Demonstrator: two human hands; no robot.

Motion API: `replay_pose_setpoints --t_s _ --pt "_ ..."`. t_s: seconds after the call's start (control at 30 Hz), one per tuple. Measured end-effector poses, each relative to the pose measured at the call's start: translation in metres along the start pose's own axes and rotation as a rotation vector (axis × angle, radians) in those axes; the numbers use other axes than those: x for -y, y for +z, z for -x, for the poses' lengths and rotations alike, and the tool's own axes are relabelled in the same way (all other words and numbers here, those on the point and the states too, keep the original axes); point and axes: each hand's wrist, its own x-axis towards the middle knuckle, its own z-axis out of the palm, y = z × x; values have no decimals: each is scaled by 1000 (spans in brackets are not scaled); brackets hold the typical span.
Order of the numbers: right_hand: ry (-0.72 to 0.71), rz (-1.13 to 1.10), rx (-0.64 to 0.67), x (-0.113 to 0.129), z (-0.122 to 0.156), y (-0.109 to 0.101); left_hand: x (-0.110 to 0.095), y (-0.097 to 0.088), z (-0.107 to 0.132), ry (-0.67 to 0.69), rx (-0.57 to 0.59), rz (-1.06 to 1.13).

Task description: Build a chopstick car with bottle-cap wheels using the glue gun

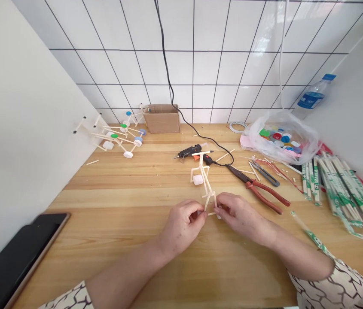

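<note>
A small model vehicle made of wooden sticks [206,178] stands in front of me, with a white bottle-cap wheel [197,180] at its far end. My left hand [184,223] pinches the near end of the frame from the left. On the other side, my right hand [241,216] grips the near right stick between thumb and fingers. A bit of white shows below the right fingertips; most of it is hidden. Just beyond the model lies a black glue gun [190,151], partly behind the handlebar stick.
Similar stick models [123,133] stand at back left beside a cardboard box [162,119]. Red-handled pliers [258,189], a utility knife [266,173], a bag of bottle caps [281,137] and wrapped chopsticks [345,184] lie right. A phone [23,253] is at left; a black cord [197,132] crosses the back.
</note>
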Motion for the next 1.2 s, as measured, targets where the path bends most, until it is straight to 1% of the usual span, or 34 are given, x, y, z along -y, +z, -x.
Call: replay_pose_setpoints --t_s 0.13,0.43,0.63,0.73,0.8,0.87,0.97,1.03,1.1,1.2 --pt "1 -12 -2 0 0 0 0 -1 0 -17 10 -16" --pt "-4 -8 7 4 0 -3 -2 -2 0 -4 -1 -8" --pt "-11 -1 9 3 0 -2 1 -7 0 -8 -16 -73" --pt "-9 -4 16 4 0 -3 1 -17 -3 42 -95 -54" --pt "0 -6 23 6 0 -5 -4 -27 -6 133 -165 -42" --pt "4 -6 28 7 0 -6 -15 -39 -11 234 -206 -33" --pt "-4 2 24 9 0 -8 -35 -51 -20 319 -161 -55" --pt "-5 10 18 8 0 -7 -45 -54 -25 321 -102 -58" --pt "-8 15 17 7 1 -6 -48 -51 -30 260 -49 -52" --pt "-9 12 22 5 2 -5 -44 -42 -35 234 -52 -32"
